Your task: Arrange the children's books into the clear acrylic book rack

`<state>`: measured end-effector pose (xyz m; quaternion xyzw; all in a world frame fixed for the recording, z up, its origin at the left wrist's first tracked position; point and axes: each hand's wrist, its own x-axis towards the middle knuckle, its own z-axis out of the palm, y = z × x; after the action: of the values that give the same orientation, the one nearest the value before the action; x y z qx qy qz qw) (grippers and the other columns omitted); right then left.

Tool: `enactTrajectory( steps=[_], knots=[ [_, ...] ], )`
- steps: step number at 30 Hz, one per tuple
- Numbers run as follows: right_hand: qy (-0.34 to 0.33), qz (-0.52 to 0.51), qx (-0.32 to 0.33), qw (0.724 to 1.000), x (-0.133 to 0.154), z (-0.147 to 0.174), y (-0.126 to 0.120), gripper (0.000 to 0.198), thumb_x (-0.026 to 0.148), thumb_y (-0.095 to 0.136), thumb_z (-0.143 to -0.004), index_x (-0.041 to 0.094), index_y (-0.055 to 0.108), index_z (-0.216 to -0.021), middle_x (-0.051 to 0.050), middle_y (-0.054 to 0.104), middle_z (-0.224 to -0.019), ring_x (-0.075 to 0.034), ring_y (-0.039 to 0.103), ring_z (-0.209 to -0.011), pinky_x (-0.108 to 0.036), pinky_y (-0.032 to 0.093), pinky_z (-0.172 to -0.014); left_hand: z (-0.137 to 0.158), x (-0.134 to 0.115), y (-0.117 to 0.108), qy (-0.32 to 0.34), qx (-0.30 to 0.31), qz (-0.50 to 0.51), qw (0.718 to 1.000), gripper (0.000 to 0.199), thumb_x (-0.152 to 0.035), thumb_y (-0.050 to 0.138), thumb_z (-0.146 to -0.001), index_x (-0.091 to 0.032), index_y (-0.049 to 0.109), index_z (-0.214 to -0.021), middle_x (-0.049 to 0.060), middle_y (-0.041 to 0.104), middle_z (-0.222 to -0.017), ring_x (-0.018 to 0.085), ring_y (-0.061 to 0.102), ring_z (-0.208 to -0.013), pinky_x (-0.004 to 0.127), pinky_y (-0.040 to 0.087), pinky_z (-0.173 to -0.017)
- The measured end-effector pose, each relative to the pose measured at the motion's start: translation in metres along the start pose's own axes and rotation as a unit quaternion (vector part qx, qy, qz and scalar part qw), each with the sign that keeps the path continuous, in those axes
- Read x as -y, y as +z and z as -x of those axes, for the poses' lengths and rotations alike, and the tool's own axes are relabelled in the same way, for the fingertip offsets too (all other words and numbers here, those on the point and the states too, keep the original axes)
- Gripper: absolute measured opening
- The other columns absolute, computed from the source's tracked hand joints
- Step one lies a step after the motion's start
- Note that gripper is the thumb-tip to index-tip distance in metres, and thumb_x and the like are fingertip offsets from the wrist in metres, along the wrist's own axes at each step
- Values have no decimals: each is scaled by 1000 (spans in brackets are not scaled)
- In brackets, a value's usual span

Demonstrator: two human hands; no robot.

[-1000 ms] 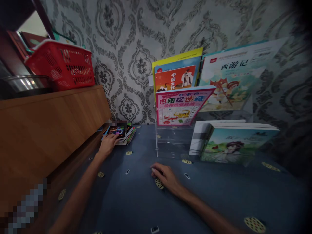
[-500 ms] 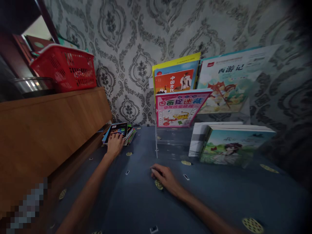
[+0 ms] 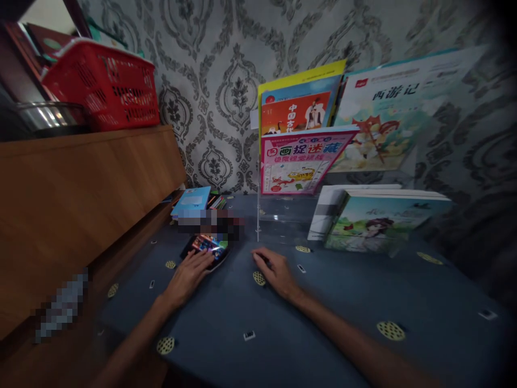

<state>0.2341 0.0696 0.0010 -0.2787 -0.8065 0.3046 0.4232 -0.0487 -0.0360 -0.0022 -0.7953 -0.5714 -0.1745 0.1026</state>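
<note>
Lying across the glossy, dark cover of a book (image 3: 207, 242), the left hand (image 3: 193, 272) has its fingers stretched out over the bright, colourful picture; we cannot tell whether the thumb grips underneath. This flat, rectangular book is near the middle of the view, over the smooth blue-grey tabletop (image 3: 226, 318), and a blurred patch hides its far edge. The right hand (image 3: 277, 271) rests on the tabletop, released, its fingers loosely curled and the thumb lying along the forefinger, just beside a yellow oval dotted with dark spots.

Beyond the dark book we see a stack of books (image 3: 218, 202) with uneven paper edges, topped by a smooth light-blue book (image 3: 193, 199). To the right stands a rack (image 3: 278, 223) of clear, shiny plastic. It bears a pink book (image 3: 291, 170) in front of an orange one (image 3: 297, 114), a tall white book (image 3: 374, 132) leaning back, and lower down a thick green-covered book (image 3: 371, 226).

On our left, a cabinet (image 3: 81, 196) of brown, wood-grained panel carries a red plastic basket (image 3: 117, 86) pierced with slots and a round, shiny metal bowl (image 3: 54, 116). Behind everything, grey wallpaper (image 3: 238, 97) curls in leafy scrolls and pointed medallions.
</note>
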Motion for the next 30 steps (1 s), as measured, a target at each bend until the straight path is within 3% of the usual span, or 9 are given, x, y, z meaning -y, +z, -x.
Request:
enactTrajectory(
  steps=[4,10,13,16,19,23,27,30],
  knots=[
    [-60,32,3,998,14,10,-1,29,35,43,-99,20,67,-94,-9,72,-89,-21,67,-83,-36,52,-81,33,-29,-17,-13,104,135,985,40,-37,38,-102,-32,53,-139,4,58,-143,19,49,-137,48,33,-118],
    [-148,63,170,972,50,14,21,29,29,40,-101,19,67,-105,-10,72,-103,-20,66,-98,-36,52,-92,52,-53,-42,56,210,243,945,41,-46,44,-99,-38,54,-138,2,55,-145,21,45,-140,50,26,-121],
    [-176,109,262,943,62,13,47,31,25,43,-100,14,61,-123,-14,67,-124,-23,61,-116,-38,48,-102,62,-57,-51,47,220,253,941,39,-45,47,-98,-41,54,-136,0,52,-148,20,44,-141,51,24,-122],
    [-186,158,311,919,61,11,70,39,25,44,-101,6,55,-133,-19,58,-139,-26,51,-132,-43,40,-112,68,-56,-54,52,221,248,942,41,-45,54,-95,-43,53,-136,-1,50,-150,20,42,-142,52,26,-121],
    [-176,180,305,918,49,10,74,47,33,44,-102,6,50,-139,-19,50,-148,-25,41,-142,-42,32,-118,70,-55,-50,62,218,235,945,46,-44,58,-93,-43,50,-139,0,47,-152,21,39,-144,56,27,-120],
    [-108,223,267,931,24,10,49,62,50,47,-98,10,45,-145,-19,43,-153,-28,35,-146,-47,28,-120,71,-56,-50,62,217,234,946,55,-48,65,-87,-42,49,-140,1,44,-154,25,35,-146,57,29,-118],
    [-35,258,242,935,3,14,23,57,44,41,-101,12,41,-148,-17,37,-157,-29,31,-147,-50,30,-119,65,-62,-56,50,211,235,948,46,-48,61,-90,-40,56,-135,2,50,-150,24,43,-141,55,30,-118],
    [-21,263,223,939,-3,17,16,55,38,37,-102,10,41,-149,-18,38,-156,-28,32,-147,-52,29,-119,49,-75,-46,9,191,191,963,42,-42,53,-96,-36,53,-138,4,53,-147,23,49,-137,53,32,-118]
  ],
)
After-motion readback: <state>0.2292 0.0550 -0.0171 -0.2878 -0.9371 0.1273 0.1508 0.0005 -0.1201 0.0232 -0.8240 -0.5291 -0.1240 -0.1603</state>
